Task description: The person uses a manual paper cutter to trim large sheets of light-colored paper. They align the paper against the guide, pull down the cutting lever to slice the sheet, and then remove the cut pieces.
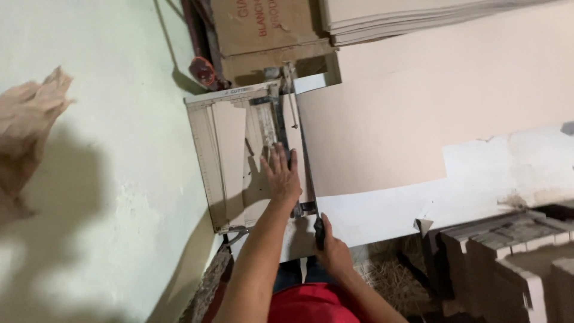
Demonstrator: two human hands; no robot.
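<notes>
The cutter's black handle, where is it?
In the head view, the black handle sits low at centre, in the right hand, beside the paper cutter board.

A brown cardboard box (263, 27) with red print on its face is seen at the top of the view, just beyond the far end of the paper cutter (251, 155). A narrow label strip (239, 91) is carried on the cutter's far edge.

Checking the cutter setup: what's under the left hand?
The left hand lies flat on a pale board sheet on the paper cutter, pressing beside the blade arm. The sheet hides the cutter bed beneath. The right hand grips the dark handle.
</notes>
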